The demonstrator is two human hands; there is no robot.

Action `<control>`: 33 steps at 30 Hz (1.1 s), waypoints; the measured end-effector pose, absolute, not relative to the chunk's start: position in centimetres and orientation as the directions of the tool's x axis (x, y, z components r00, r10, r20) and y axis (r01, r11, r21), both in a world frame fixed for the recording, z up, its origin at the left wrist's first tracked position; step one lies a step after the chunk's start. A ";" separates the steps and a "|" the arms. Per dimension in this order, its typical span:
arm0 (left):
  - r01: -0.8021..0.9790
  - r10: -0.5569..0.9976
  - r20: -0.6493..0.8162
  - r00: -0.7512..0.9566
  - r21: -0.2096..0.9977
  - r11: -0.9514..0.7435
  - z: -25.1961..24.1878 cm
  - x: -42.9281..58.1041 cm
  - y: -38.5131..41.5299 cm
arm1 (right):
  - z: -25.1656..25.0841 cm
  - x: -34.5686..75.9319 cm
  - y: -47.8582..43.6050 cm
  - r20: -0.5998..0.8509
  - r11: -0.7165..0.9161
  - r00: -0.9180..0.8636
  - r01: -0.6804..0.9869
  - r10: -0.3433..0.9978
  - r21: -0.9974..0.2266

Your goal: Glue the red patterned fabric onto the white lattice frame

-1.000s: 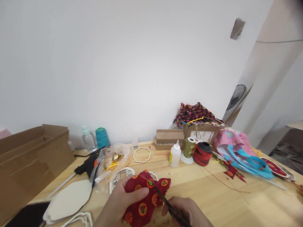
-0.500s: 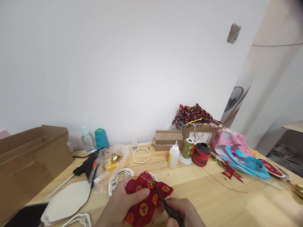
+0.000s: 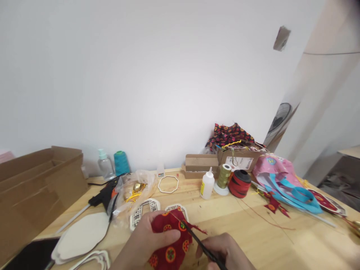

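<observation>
My left hand [image 3: 146,242] is closed on a piece of red cloth [image 3: 168,240] printed with orange circles, thumb lying across its top. My right hand [image 3: 225,251] grips dark scissors [image 3: 201,243] whose blades reach up and left into the cloth's upper right edge. A narrow red strip of the cloth sticks out to the right of the blades. Both hands sit at the bottom of the view, over the near part of the wooden table [image 3: 253,232].
White lattice cut-outs [image 3: 144,212] lie just beyond the cloth. A glue gun [image 3: 104,195], plastic bag [image 3: 135,191] and cardboard box [image 3: 36,195] are at left. A glue bottle [image 3: 207,183], thread spools [image 3: 239,183], small boxes and pink and blue fabric [image 3: 281,180] stand behind and right.
The cloth has dropped lower and closer to me, baring a second white lattice piece. Its right corner now shows as a thin strip beside the scissor blades.
</observation>
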State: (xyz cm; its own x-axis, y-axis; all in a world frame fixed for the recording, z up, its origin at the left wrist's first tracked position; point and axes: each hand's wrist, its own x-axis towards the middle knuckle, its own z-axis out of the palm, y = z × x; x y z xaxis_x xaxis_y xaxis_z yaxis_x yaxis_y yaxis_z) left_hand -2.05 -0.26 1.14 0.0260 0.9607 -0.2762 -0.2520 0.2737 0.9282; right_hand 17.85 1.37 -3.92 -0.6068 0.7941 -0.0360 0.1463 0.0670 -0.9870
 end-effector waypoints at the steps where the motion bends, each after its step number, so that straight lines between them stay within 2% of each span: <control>1: -0.240 0.960 -0.277 0.029 0.931 0.276 1.2 -2.1 -0.2 | -3.9 17.9 1.6 -0.013 0.082 -0.634 0.119 0.773 -0.990; 4: -0.205 0.956 -0.291 0.025 0.935 0.290 1.5 -2.1 -0.2 | -3.5 17.9 2.0 0.044 0.095 -0.689 0.037 0.723 -0.995; 8: -0.157 0.953 -0.302 -0.004 0.942 0.297 1.5 -2.0 -0.2 | -2.3 17.7 1.8 0.043 0.058 -0.721 -0.003 0.692 -0.998; 13: -0.154 0.954 -0.300 0.008 0.942 0.297 1.1 -2.0 -0.3 | -0.8 17.6 1.3 0.000 0.060 -0.701 0.061 0.713 -0.996; 16: -0.163 0.951 -0.308 0.030 0.937 0.309 1.1 -2.0 -0.3 | -1.3 17.9 1.2 0.031 0.156 -0.687 0.121 0.726 -0.980; 21: -0.157 0.943 -0.331 0.017 0.931 0.330 1.4 -1.9 -0.4 | -2.9 18.3 0.9 0.100 0.287 -0.557 0.260 0.824 -0.922; 26: -0.154 0.936 -0.351 0.016 0.924 0.350 1.3 -1.9 -0.5 | -2.1 18.0 1.0 0.009 0.266 -0.600 0.341 0.800 -0.902; 30: -0.154 0.935 -0.352 0.038 0.923 0.354 1.2 -2.0 -0.4 | -1.9 18.1 1.5 -0.024 0.242 -0.618 0.343 0.786 -0.907; 33: -0.139 0.936 -0.351 0.023 0.926 0.351 1.1 -2.1 -0.3 | -2.6 18.3 1.8 -0.001 0.220 -0.658 0.254 0.753 -0.942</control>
State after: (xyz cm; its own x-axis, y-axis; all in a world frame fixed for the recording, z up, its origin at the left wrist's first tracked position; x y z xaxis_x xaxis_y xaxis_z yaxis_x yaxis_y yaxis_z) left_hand -2.11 -0.32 1.12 0.0234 0.9360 -0.3512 -0.1387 0.3509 0.9261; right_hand 18.27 1.81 -2.59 -0.6581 0.7529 -0.0015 0.2538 0.2200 -0.9419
